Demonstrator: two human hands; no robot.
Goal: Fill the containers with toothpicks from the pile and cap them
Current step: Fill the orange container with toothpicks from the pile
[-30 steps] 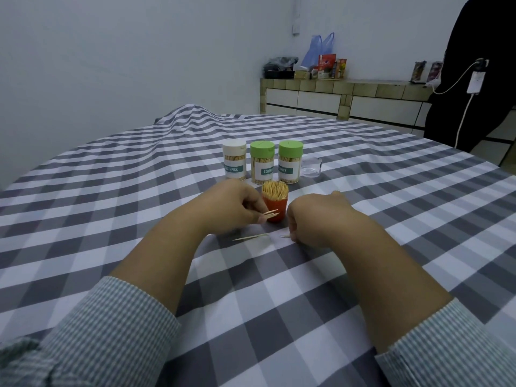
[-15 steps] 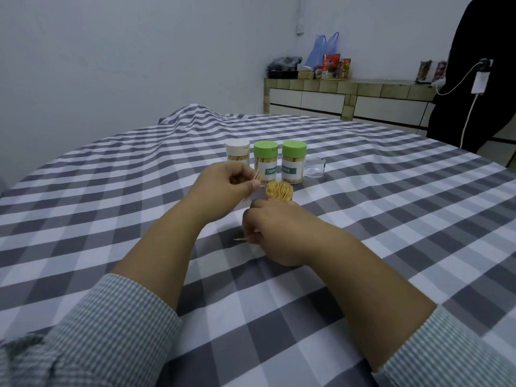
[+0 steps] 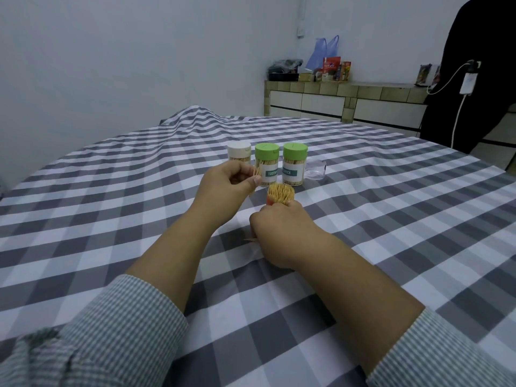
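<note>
A: What's in the containers?

B: Beyond the left hand (image 3: 223, 188) stand three capped jars packed with toothpicks: a white-lidded one (image 3: 238, 153) and two green-lidded ones (image 3: 267, 167) (image 3: 294, 166). An empty clear jar (image 3: 316, 169) lies just right of them. The red pot (image 3: 280, 195), just past the right hand (image 3: 279, 236), is crammed full, tips bristling above its rim, uncapped.

A: And the hands?

B: The left pinches a small bundle of toothpicks (image 3: 255, 174) between thumb and fingers, raised in front of the jars. The right is curled, knuckles up, against the pot's near side; a loose toothpick (image 3: 250, 239) pokes out at its left, so whether it grips anything I cannot tell.

A: Room to move?

B: Checked cloth (image 3: 391, 219) spreads wide on both sides of the arms and towards the person.
</note>
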